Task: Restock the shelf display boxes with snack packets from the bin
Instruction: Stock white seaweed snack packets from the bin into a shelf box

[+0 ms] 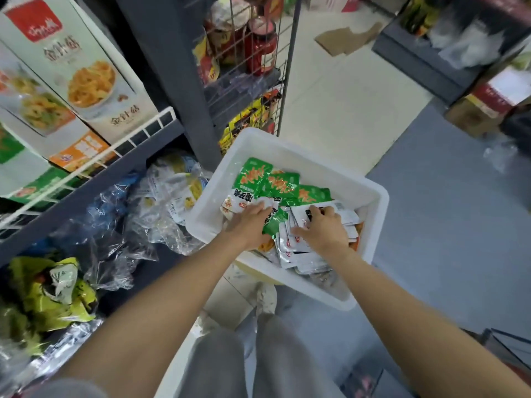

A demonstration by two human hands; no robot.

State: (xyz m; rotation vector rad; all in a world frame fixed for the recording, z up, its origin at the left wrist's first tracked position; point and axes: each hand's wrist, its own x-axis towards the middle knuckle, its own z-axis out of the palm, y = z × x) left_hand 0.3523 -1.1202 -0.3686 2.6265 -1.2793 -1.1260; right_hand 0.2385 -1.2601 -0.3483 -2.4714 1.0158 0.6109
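Note:
A white plastic bin [330, 176] sits on the floor in front of me, holding several green snack packets [283, 183] and white packets [296, 245]. My left hand [248, 222] reaches into the bin's left side, fingers extended onto a white packet [238, 203] beside the green ones. My right hand [323, 228] lies on the stack of white packets at the bin's right, thumb spread and fingertips curled over the stack's top edge. On the upper shelf at left stand printed display boxes [86, 70] behind a white wire rail [138, 133].
The lower shelf at left holds clear plastic bags [115, 222] and yellow-green packets [54, 294]. A wire rack [250, 67] with jars and yellow snacks stands behind the bin. Flattened cardboard [347, 38] lies on the far floor; cartons [485, 104] are at the right.

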